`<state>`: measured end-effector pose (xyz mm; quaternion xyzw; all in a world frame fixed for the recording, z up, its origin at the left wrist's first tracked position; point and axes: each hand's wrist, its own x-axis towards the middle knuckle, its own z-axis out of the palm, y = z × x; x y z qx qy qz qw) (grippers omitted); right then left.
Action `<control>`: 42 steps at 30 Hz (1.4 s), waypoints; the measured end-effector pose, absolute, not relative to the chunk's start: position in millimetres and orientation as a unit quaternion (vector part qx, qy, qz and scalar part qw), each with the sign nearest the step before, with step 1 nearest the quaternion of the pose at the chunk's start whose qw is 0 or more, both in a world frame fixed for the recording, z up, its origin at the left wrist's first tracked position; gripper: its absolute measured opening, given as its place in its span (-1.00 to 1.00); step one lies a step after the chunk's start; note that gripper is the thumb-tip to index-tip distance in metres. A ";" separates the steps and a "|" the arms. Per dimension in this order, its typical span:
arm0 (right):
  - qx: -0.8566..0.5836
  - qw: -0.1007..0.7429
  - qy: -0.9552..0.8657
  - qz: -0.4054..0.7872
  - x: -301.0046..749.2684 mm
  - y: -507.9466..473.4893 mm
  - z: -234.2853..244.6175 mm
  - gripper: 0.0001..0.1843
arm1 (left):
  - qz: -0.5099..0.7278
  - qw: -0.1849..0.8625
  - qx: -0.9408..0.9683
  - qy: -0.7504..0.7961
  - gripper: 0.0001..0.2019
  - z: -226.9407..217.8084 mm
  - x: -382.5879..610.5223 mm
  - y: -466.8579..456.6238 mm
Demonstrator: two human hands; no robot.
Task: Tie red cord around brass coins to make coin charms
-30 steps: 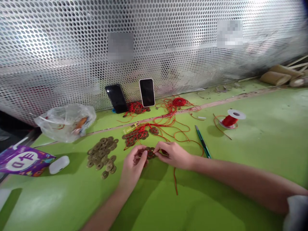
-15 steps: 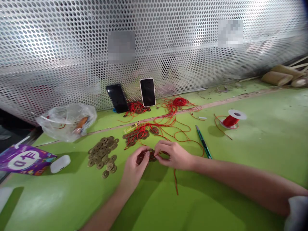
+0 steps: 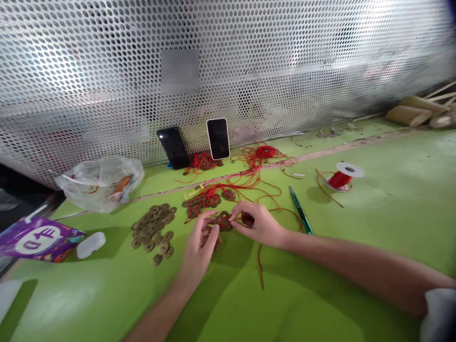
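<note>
Nearest, on the green table (image 3: 292,299), a cord end (image 3: 261,271) trails toward the person from under the right hand, right of the cluster; lying loose like that, it is probably free to give slack.

The cluster (image 3: 224,223), several holed coins with red cord over them, is between the hands. The right hand (image 3: 231,220) has thumb and forefinger together, pinched on the cord (image 3: 238,219) at the cluster's right edge, likely for fine control. The left hand (image 3: 216,220) curls its thumb and fingers around the cluster's left edge, seemingly to steady it; whether they clamp it, I cannot tell.

Left of the cluster, the pile (image 3: 151,227) of loose coins sits handy to the left hand, perhaps for easy picking. Farther left are the white case (image 3: 91,245) and the packet (image 3: 39,239), out of the way. To the cluster's right, the knife (image 3: 301,211) lies within easy reach of the right hand.

Just beyond the cluster are corded coins (image 3: 199,203), perhaps grouped apart from the loose ones. Beyond and well right stands the spool (image 3: 341,178), upright on its flange, so unlikely to roll. Past the cluster, two phones, one black (image 3: 174,147) and one white-edged (image 3: 218,138), lean near the panel (image 3: 270,85), apparently for support.
</note>
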<state>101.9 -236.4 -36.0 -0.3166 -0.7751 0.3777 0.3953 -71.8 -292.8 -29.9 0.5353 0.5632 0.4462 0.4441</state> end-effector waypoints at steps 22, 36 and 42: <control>-0.306 0.373 -0.796 0.364 102.4 -234.5 -39.4 -0.94 | 0.412 0.443 0.555 0.571 -0.69 -27.5 -71.2 -294.3; -0.238 0.384 -0.832 0.323 102.1 -238.6 -39.1 -0.90 | 0.407 0.440 0.573 0.559 -0.76 -29.4 -70.3 -293.7; -0.238 0.407 -0.827 0.306 102.2 -239.7 -41.8 -0.90 | 0.402 0.425 0.591 0.556 -0.77 -31.3 -70.3 -294.3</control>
